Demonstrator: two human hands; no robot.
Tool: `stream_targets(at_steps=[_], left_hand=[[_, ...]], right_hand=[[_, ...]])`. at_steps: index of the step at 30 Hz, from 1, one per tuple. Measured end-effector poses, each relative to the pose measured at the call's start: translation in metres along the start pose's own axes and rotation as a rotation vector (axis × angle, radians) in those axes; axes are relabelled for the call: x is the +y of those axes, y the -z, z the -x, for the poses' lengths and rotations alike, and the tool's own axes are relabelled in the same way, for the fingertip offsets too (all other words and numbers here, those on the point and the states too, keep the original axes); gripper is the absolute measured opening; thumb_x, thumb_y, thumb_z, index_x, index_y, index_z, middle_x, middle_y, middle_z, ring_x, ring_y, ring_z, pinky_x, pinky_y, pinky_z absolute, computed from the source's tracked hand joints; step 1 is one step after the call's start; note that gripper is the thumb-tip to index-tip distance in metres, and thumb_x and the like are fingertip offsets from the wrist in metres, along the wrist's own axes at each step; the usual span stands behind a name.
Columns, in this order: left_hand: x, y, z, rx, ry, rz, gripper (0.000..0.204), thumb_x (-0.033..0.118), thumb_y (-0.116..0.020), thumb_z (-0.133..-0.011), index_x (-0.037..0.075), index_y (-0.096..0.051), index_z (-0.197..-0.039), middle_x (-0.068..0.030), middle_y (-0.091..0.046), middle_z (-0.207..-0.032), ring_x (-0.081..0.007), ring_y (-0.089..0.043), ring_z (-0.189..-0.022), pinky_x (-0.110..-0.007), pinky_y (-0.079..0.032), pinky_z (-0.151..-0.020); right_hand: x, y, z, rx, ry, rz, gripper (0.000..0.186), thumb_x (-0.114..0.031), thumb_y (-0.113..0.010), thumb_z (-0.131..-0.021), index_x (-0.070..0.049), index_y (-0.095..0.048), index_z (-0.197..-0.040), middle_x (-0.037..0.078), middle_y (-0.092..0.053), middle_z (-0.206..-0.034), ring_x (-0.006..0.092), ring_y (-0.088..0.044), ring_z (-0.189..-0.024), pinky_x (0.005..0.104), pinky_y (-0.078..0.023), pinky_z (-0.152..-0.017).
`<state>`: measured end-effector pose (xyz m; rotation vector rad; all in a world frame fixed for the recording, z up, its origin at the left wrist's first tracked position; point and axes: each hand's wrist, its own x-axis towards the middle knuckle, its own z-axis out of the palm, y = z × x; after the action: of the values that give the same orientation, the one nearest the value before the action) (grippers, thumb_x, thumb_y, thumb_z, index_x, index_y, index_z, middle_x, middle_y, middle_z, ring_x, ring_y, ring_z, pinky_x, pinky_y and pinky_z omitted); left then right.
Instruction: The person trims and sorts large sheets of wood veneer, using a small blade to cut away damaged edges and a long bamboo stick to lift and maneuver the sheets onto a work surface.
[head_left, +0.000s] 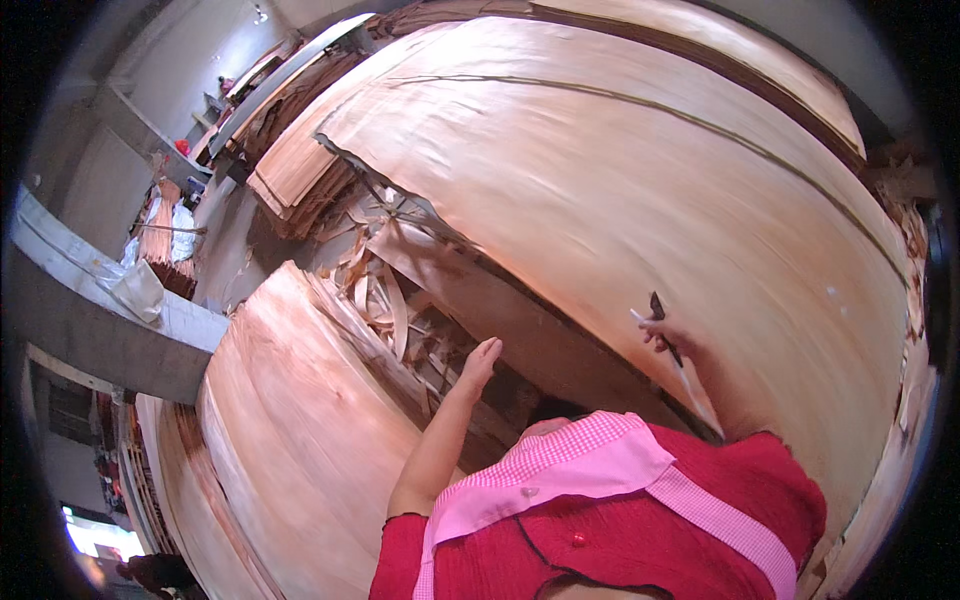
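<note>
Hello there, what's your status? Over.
Left hand looks empty. Right hand grips a dark, slim tool over the broad, pale wooden sheet. Loose clutter: curled tan wood strips to its left.

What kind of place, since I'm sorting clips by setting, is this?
Probably a wood-veneer workshop: large stacked sheets that look like thin wood, torn strips in the gap between stacks, and a dark, slender tool in the right hand.

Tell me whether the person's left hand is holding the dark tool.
No. The dark tool is in the right hand.
</note>
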<state>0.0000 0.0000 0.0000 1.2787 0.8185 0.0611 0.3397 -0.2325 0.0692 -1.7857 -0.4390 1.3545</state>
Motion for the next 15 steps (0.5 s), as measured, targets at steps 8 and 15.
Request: stream_targets(at_steps=[8, 15], left_hand=[[0.061, 0.106, -0.178, 0.119, 0.114, 1.113, 0.117, 0.079, -0.038, -0.060, 0.004, 0.015, -0.131, -0.0164, 0.005, -0.140, -0.0350, -0.007, -0.128, -0.061, -0.007, -0.096], [0.067, 0.312, -0.292, 0.498, -0.114, 1.186, 0.025, 0.030, -0.051, -0.083, 0.011, -0.056, -0.099, -0.0064, -0.061, -0.087, -0.0196, -0.057, -0.083, -0.038, -0.044, -0.072]], right_hand=[[-0.101, -0.118, -0.067, 0.007, -0.076, -0.114, 0.020, -0.019, -0.059, -0.079, -0.002, -0.053, -0.088, 0.003, -0.056, -0.063, 0.0071, -0.046, -0.044, 0.0202, -0.038, -0.040], [-0.135, -0.172, -0.096, 0.223, -0.147, -0.238, 0.019, -0.021, -0.057, -0.080, -0.005, -0.051, -0.088, 0.003, -0.055, -0.061, 0.0056, -0.043, -0.040, 0.0200, -0.037, -0.038]])
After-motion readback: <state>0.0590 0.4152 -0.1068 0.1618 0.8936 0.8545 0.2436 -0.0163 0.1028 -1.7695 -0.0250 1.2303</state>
